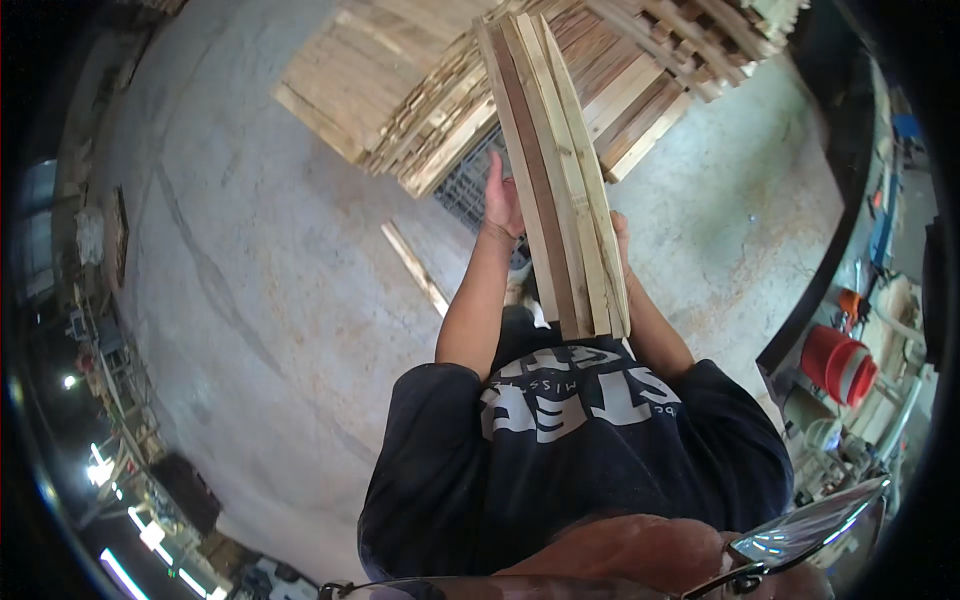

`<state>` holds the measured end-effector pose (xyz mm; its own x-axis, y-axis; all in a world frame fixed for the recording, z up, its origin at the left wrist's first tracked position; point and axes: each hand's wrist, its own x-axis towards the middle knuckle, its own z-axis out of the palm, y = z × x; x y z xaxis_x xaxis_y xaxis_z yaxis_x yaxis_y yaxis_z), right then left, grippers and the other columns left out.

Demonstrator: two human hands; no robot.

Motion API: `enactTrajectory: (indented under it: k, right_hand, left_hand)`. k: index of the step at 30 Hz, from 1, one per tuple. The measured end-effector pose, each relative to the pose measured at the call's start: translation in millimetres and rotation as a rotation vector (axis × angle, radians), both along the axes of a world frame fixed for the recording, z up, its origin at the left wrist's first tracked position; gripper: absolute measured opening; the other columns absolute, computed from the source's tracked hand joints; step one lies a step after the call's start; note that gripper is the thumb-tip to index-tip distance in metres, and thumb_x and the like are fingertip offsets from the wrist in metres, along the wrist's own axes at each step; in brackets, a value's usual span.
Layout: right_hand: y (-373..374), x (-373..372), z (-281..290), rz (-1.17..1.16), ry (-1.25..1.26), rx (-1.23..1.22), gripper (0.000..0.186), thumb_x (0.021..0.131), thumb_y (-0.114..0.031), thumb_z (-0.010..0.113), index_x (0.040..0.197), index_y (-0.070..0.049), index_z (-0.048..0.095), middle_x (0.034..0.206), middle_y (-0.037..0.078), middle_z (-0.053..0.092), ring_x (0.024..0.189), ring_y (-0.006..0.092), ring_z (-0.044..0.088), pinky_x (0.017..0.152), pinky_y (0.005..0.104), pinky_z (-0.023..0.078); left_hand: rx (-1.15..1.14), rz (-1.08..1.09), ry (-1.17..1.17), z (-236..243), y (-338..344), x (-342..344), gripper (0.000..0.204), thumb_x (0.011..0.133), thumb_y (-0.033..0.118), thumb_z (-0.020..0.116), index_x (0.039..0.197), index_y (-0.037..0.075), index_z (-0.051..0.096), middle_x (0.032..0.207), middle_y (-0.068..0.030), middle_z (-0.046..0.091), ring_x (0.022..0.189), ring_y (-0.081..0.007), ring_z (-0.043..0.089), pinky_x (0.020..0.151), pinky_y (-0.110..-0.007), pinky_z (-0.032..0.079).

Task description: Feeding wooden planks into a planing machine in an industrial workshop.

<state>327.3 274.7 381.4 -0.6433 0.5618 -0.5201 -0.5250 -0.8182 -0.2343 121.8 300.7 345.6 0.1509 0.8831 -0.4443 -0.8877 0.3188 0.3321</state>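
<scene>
I carry a bundle of several long wooden slats (560,180) out in front of my chest, pointing away from me. My left hand (500,200) presses flat against the bundle's left side, fingers up. My right hand (620,235) holds the bundle's right side and is mostly hidden behind the slats. The far ends of the slats reach over a big stack of similar wooden boards (420,90) ahead.
A single loose slat (415,268) lies on the concrete floor to my left. A dark plastic grate (465,190) shows under the stack. At right a dark workbench edge (820,280), red bucket (835,362) and clutter. More stacked boards (680,60) at back right.
</scene>
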Motion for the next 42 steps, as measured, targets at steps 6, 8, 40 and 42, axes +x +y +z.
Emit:
enactTrajectory:
  k: [6, 8, 40, 42]
  right_hand:
    - [-35, 49, 23, -0.182, 0.575, 0.186, 0.078, 0.082, -0.053, 0.069, 0.14, -0.003, 0.055, 0.129, 0.02, 0.065, 0.107, 0.034, 0.069, 0.093, 0.0458, 0.057]
    - [-48, 62, 53, -0.221, 0.478, 0.222, 0.078, 0.083, -0.053, 0.069, 0.141, -0.003, 0.054, 0.129, 0.02, 0.065, 0.106, 0.0342, 0.069, 0.093, 0.046, 0.058]
    - [101, 397, 189, -0.282, -2.321, 0.644, 0.108, 0.059, -0.042, 0.084, 0.153, -0.014, 0.039, 0.124, 0.029, 0.041, 0.11, 0.0432, 0.044, 0.095, 0.0523, 0.036]
    - [126, 408, 185, -0.325, -2.413, 0.68, 0.107, 0.059, -0.042, 0.085, 0.152, -0.014, 0.04, 0.125, 0.029, 0.04, 0.109, 0.0427, 0.043, 0.094, 0.0514, 0.035]
  left_hand:
    - [0.471, -0.159, -0.197, 164, -5, 92, 0.098, 0.088, 0.084, 0.028, 0.144, 0.007, 0.05, 0.124, -0.0259, 0.063, 0.113, -0.0391, 0.065, 0.091, -0.049, 0.057]
    - [0.5, -0.159, -0.177, 171, 1, 106, 0.093, 0.09, 0.08, 0.028, 0.143, 0.006, 0.05, 0.124, -0.0249, 0.063, 0.112, -0.0386, 0.065, 0.092, -0.049, 0.057]
    - [0.602, -0.395, -0.141, 172, 225, 568, 0.075, 0.099, 0.064, 0.042, 0.152, 0.01, 0.037, 0.146, -0.0133, 0.049, 0.131, -0.0318, 0.051, 0.11, -0.046, 0.045]
    - [0.582, -0.4, -0.194, 164, 250, 584, 0.079, 0.097, 0.068, 0.041, 0.152, 0.01, 0.037, 0.146, -0.0142, 0.049, 0.13, -0.0326, 0.051, 0.11, -0.047, 0.045]
